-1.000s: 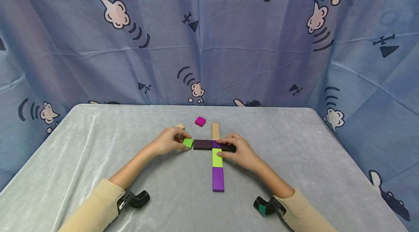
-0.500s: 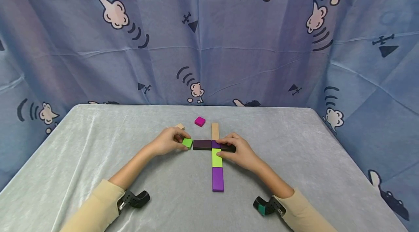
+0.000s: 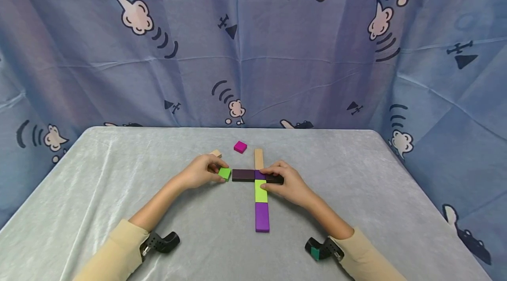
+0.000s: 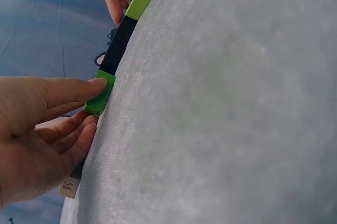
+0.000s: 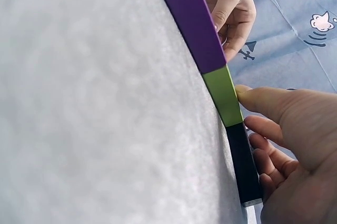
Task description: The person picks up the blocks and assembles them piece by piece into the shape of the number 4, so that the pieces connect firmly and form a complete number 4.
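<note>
My left hand (image 3: 200, 171) pinches a small green block (image 3: 224, 173) between thumb and fingers, at the left end of a dark block (image 3: 243, 175). That block is part of a flat cross laid on the table. At its centre sits a small purple block (image 3: 259, 174), with a tan block (image 3: 259, 158) beyond it and a yellow-green block (image 3: 260, 197), then a longer purple block (image 3: 262, 218), on the near side. My right hand (image 3: 291, 187) rests at the cross, thumb on the yellow-green block and index fingertip at the centre piece, partly covering another dark block (image 3: 279, 179).
A magenta block (image 3: 240, 147) lies toward the far side of the pale cloth-covered table (image 3: 336, 157). Another tan block (image 3: 215, 153) shows just behind the left hand. A patterned blue curtain (image 3: 261, 83) hangs behind the table. Black wrist devices (image 3: 164, 243) sit at both sleeves.
Both hands and the blocks keep their places relative to one another. The whole head view has shifted slightly, so everything appears a little further left.
</note>
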Demonstrator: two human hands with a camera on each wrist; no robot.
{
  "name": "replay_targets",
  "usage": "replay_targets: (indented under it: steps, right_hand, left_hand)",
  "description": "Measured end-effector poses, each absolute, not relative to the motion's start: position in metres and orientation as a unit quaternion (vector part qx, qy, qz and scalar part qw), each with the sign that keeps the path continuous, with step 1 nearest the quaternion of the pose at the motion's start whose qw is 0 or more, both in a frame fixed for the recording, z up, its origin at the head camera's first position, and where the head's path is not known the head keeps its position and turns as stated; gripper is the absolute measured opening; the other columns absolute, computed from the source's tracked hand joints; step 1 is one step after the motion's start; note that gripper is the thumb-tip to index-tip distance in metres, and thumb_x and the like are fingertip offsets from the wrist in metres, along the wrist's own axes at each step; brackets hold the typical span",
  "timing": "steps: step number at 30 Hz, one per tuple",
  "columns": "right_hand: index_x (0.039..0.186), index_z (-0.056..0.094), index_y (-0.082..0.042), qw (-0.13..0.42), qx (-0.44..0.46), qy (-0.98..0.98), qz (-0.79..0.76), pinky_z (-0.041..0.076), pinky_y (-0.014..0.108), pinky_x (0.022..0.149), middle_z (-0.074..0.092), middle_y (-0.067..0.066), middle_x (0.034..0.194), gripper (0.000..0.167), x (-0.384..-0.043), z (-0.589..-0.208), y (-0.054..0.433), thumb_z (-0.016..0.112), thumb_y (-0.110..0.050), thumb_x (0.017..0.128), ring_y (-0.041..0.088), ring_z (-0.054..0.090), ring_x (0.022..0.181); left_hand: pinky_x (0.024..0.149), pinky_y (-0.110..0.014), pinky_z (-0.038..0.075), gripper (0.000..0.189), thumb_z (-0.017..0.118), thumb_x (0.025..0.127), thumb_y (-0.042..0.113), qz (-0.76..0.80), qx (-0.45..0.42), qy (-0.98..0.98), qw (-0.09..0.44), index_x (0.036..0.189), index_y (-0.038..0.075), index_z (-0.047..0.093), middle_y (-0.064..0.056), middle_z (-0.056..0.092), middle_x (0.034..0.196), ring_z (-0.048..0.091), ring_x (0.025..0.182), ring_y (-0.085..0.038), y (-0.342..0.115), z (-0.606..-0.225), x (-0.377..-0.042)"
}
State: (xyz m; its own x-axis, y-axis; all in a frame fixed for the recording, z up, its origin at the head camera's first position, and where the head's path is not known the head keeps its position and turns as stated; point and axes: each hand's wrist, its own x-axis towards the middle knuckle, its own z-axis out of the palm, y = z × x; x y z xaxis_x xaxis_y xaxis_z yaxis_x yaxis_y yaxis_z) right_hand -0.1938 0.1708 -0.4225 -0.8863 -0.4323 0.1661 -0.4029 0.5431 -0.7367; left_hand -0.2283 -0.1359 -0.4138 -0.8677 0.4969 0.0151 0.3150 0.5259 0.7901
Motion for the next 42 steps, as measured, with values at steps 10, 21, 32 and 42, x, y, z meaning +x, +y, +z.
replay_targets:
  steps: [10, 21, 32, 42]
  right_hand:
    - [0.126, 0.075, 0.001, 0.017, -0.24, 0.878, -0.415, 0.051, 0.036, 0.092, 0.063, 0.008, 0.109, 0.039, -0.194, -0.423, 0.171, 0.084, -0.01, 0.09, 0.02, 0.057, 0.101]
    - [0.125, 0.075, 0.002, 0.012, -0.241, 0.878, -0.413, 0.051, 0.035, 0.091, 0.064, 0.009, 0.109, 0.038, -0.194, -0.423, 0.17, 0.085, -0.008, 0.089, 0.021, 0.058, 0.101]
    - [0.125, 0.075, 0.001, 0.014, -0.241, 0.881, -0.408, 0.051, 0.036, 0.09, 0.063, 0.008, 0.108, 0.039, -0.194, -0.423, 0.17, 0.084, -0.008, 0.089, 0.021, 0.056, 0.1]
    - [0.126, 0.075, 0.002, 0.014, -0.241, 0.881, -0.407, 0.051, 0.036, 0.091, 0.064, 0.009, 0.109, 0.039, -0.194, -0.422, 0.17, 0.084, -0.009, 0.09, 0.021, 0.057, 0.101]
  left_hand:
    - [0.081, -0.029, 0.054, 0.037, 0.086, 0.086, 0.004, 0.433, 0.239, 0.863, 0.101, 0.119, -0.006, 0.075, -0.016, 0.072, 0.107, 0.066, 0.093, -0.02, -0.137, -0.415, -0.228]
    - [0.085, -0.031, 0.056, 0.039, 0.086, 0.084, 0.002, 0.442, 0.233, 0.86, 0.105, 0.12, -0.008, 0.074, -0.019, 0.073, 0.111, 0.068, 0.095, -0.021, -0.138, -0.413, -0.228]
    - [0.094, -0.04, 0.057, 0.038, 0.083, 0.087, 0.002, 0.45, 0.218, 0.86, 0.102, 0.122, -0.008, 0.072, -0.023, 0.071, 0.124, 0.07, 0.104, -0.029, -0.143, -0.402, -0.226]
    - [0.082, -0.031, 0.056, 0.032, 0.082, 0.088, 0.0, 0.428, 0.237, 0.867, 0.094, 0.118, -0.007, 0.074, -0.019, 0.072, 0.11, 0.068, 0.095, -0.024, -0.141, -0.408, -0.228]
